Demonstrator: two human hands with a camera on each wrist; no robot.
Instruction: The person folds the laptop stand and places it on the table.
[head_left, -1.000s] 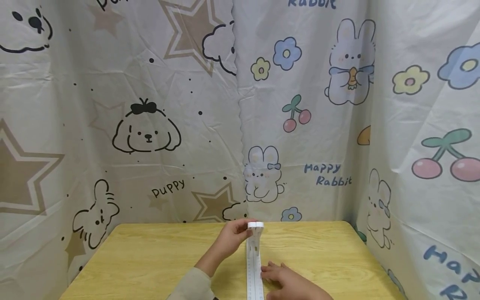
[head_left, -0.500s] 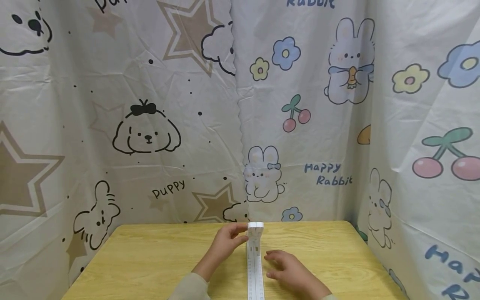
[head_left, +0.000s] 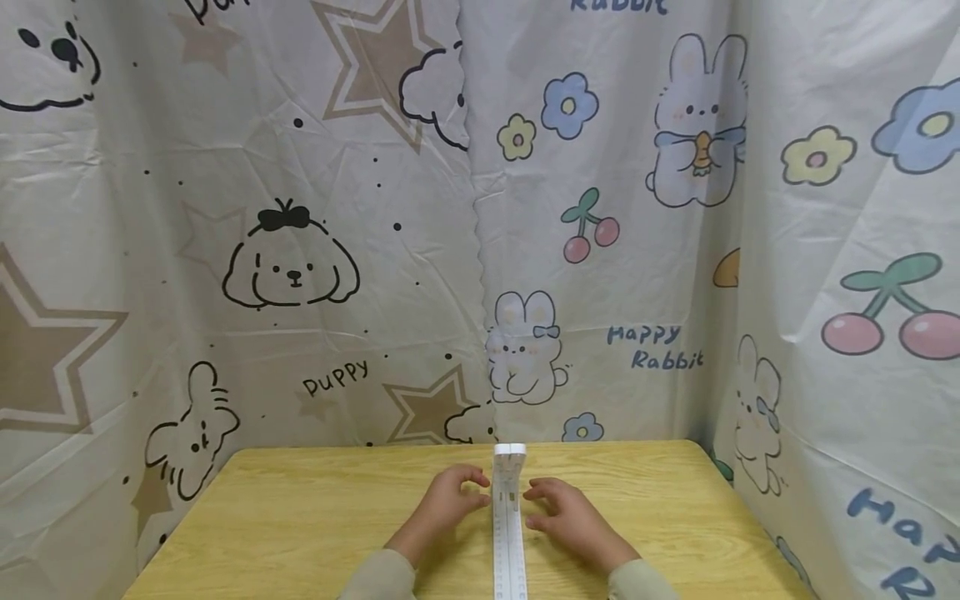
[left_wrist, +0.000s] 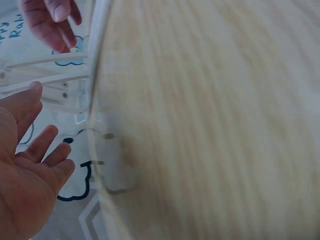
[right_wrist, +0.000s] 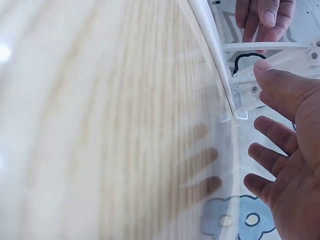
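Note:
A white folded frame [head_left: 510, 533] made of two long, narrow strips side by side stands in the middle of the head view, with slots and a raised far end. Screws show along its pale bars [left_wrist: 47, 80] in the left wrist view, and in the right wrist view too [right_wrist: 272, 47]. My left hand [head_left: 450, 502] is just left of it, fingers loosely bent and spread from the thumb. On the opposite side my right hand [head_left: 566, 518] mirrors this, fingertips close to the strip. Neither hand grips anything. The frame's near end runs out of the head view.
Beneath lies a yellow wood-grain table [head_left: 300, 517] with rounded far corners. Behind and at both sides hang pale curtains [head_left: 420, 275] printed with puppies, rabbits, stars and flowers.
My left hand has let go of the frame's far end and drawn back toward me. The right hand has come off the strip's side and moved forward, level with the left. The frame stays put.

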